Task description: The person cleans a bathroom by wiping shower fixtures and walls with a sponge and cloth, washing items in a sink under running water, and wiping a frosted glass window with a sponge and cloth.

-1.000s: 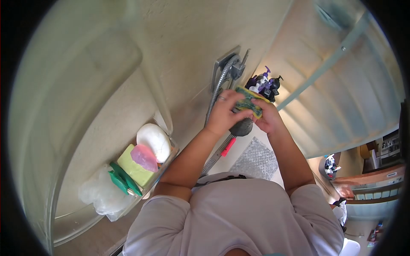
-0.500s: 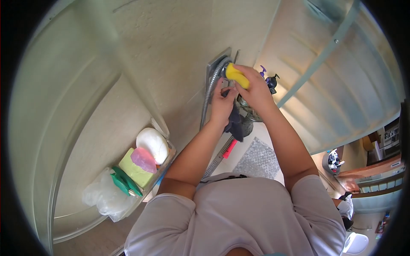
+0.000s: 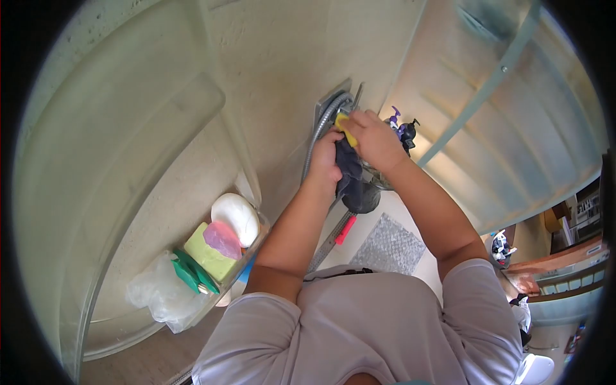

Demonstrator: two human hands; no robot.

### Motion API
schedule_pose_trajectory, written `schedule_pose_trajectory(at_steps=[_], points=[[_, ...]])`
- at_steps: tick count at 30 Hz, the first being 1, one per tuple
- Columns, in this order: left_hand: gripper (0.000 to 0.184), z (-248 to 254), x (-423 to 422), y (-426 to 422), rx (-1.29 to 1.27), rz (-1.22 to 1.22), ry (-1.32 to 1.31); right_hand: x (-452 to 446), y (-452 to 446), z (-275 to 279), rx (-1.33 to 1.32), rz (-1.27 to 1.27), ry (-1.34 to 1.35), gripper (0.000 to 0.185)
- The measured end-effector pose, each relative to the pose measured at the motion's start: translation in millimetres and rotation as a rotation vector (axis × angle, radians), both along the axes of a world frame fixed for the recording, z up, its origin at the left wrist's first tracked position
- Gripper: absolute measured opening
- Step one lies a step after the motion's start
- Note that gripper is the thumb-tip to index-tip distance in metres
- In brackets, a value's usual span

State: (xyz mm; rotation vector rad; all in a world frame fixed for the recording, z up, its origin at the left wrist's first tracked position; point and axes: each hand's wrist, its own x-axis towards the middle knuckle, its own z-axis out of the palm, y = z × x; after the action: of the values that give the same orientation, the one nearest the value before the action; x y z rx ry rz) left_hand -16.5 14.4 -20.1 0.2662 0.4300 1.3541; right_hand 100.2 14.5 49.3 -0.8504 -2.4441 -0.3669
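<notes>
My right hand point(image 3: 377, 142) grips a yellow sponge point(image 3: 346, 129) against the fixture by the metal wall plate point(image 3: 329, 102). Just left of it, my left hand point(image 3: 325, 159) is closed around a dark grey cloth point(image 3: 348, 168), which hangs down from the fingers. A silver shower hose point(image 3: 316, 131) curves past the left side of my left hand. Under the cloth is a dark rounded object point(image 3: 363, 198), partly hidden. My right hand covers part of the fixture.
Pump bottles point(image 3: 407, 131) stand behind my right hand. At the left, a clear shelf point(image 3: 256, 242) holds a white oval item, a pink piece, a green block and a plastic bag. A pink-red handle point(image 3: 346, 230) and a grey mat point(image 3: 389, 245) lie below. A glass panel point(image 3: 513, 147) curves at right.
The sponge went from between both hands to the wall fixture in my right hand, then slightly lower. My left hand has closed around the dark cloth.
</notes>
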Motion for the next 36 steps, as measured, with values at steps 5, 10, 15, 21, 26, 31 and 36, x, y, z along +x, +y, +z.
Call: schedule_pose_trajectory(at_steps=[5,10,15,21,26,31,36], points=[[0.028,-0.5,-4.0,-1.9,0.026,-0.018,0.004,2.4,0.0,-8.9,0.006,-0.006,-0.07,0.035],[0.031,4.9,-5.7,-5.5,0.005,-0.037,0.016,3.3,0.4,-2.2,0.024,-0.003,-0.017,0.039],[0.036,-1.5,-9.6,3.5,0.05,-0.055,0.0,7.9,2.1,-10.6,-0.014,0.015,-0.047,0.04],[0.036,3.7,-9.4,1.2,-0.016,-0.008,0.031,12.6,4.4,-13.4,0.086,0.071,-0.174,0.037],[0.034,2.9,-13.1,-0.4,-0.005,-0.061,0.033,14.7,7.7,-4.4,0.124,0.07,-0.155,0.038],[0.031,9.0,-14.8,-1.2,-0.004,-0.056,0.049,11.4,11.3,8.7,0.146,0.104,-0.148,0.032],[0.029,5.4,-13.4,1.9,-0.018,-0.049,0.003,7.4,8.8,-5.3,0.072,0.077,-0.165,0.033]])
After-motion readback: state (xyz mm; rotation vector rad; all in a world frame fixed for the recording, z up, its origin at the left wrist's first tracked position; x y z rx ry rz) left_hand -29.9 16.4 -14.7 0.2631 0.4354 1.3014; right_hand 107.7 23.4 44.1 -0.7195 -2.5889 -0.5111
